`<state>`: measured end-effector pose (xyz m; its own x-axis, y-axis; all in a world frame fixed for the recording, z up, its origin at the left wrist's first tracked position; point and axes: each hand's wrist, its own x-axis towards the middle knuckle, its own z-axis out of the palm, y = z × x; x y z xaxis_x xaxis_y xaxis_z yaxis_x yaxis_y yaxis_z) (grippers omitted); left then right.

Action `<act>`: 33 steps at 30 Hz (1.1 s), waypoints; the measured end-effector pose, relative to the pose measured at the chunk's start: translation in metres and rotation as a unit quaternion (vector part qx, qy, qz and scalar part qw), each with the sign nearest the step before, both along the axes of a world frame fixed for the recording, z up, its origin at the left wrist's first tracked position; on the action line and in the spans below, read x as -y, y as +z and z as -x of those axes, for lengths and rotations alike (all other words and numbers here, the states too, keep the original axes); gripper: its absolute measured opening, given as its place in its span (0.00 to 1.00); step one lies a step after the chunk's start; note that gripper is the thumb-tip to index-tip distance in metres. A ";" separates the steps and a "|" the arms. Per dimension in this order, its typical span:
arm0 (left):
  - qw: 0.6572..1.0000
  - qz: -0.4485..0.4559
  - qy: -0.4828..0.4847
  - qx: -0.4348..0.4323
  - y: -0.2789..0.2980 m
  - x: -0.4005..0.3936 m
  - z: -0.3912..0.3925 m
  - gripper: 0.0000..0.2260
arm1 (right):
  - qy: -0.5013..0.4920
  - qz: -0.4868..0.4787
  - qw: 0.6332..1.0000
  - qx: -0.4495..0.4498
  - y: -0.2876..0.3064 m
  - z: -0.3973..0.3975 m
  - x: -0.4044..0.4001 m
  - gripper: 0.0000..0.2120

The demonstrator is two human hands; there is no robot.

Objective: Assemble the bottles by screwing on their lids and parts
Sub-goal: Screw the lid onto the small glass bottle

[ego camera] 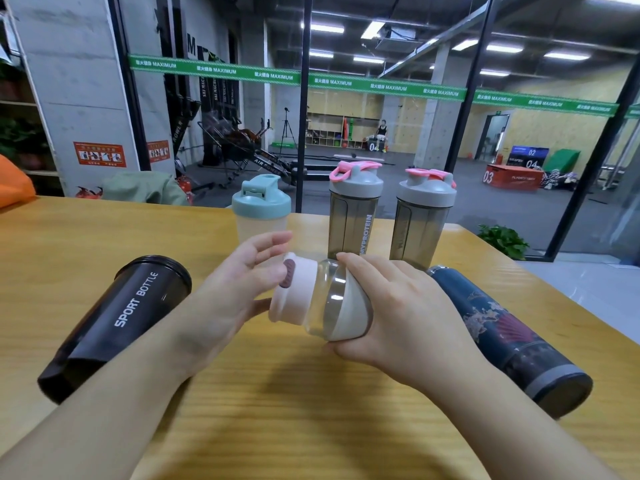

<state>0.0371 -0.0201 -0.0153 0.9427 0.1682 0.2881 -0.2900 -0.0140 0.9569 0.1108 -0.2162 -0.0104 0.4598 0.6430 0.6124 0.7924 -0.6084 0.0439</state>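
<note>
A small clear bottle [329, 303] with a white base lies sideways in the air above the wooden table [311, 410]. My right hand [405, 313] grips its base end. A pale pink lid [294, 292] with a brownish loop sits on its mouth, pointing left. My left hand [235, 289] is at the lid with fingers spread and fairly straight, the thumb touching the lid's lower edge. A black "SPORT BOTTLE" [117, 323] lies on its side at the left, its mouth uncovered.
A dark blue patterned flask [509, 337] lies on its side at the right. At the table's far edge stand a teal-lidded shaker [259, 209] and two grey shakers [355, 209] [422, 216] with pink-capped lids. A glass wall is behind them.
</note>
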 end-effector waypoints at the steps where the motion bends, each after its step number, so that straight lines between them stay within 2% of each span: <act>1: 0.999 -0.007 0.030 -0.021 0.000 0.003 0.000 0.22 | 0.003 -0.002 1.000 0.002 0.000 0.000 -0.001 0.43; 4: 0.992 -0.055 0.067 -0.092 -0.002 0.004 0.001 0.28 | 0.010 -0.002 1.000 0.008 -0.002 0.000 -0.002 0.42; 8: 0.986 -0.086 0.051 -0.135 -0.001 0.004 0.002 0.19 | 0.018 0.002 1.000 0.007 -0.002 0.001 -0.002 0.41; 11: 0.987 -0.115 0.020 -0.108 0.000 0.000 0.002 0.17 | 0.019 0.002 1.000 0.007 -0.002 0.001 -0.002 0.41; 16: 0.995 -0.087 -0.010 -0.054 -0.001 -0.006 0.004 0.24 | 0.016 0.002 1.000 0.007 -0.002 0.000 -0.001 0.43; 19: 0.995 -0.089 -0.027 -0.043 -0.002 -0.009 0.004 0.31 | 0.007 0.010 1.000 0.010 -0.002 -0.001 -0.001 0.43; 24: 0.992 -0.119 -0.041 -0.012 0.000 -0.009 0.007 0.31 | 0.001 0.011 1.000 0.010 -0.001 -0.001 -0.001 0.42; 27: 0.995 -0.094 -0.027 -0.021 0.002 -0.005 0.007 0.35 | 0.001 0.005 1.000 0.009 -0.001 0.000 -0.001 0.42; 30: 0.993 -0.089 0.030 -0.070 0.004 0.002 0.006 0.45 | 0.009 -0.001 1.000 0.013 0.000 0.002 -0.001 0.42; 31: 0.991 -0.099 0.041 -0.084 0.004 0.004 0.005 0.46 | 0.012 -0.003 1.000 0.014 0.000 0.002 -0.002 0.42; 33: 0.987 -0.115 0.050 -0.098 0.003 0.008 0.005 0.39 | 0.016 -0.005 1.000 0.016 0.000 0.003 -0.002 0.41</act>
<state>0.0326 -0.0283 -0.0127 0.9663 0.2141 0.1428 -0.0856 -0.2560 0.9629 0.1077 -0.2144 -0.0104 0.4191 0.6502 0.6337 0.8095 -0.5837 0.0636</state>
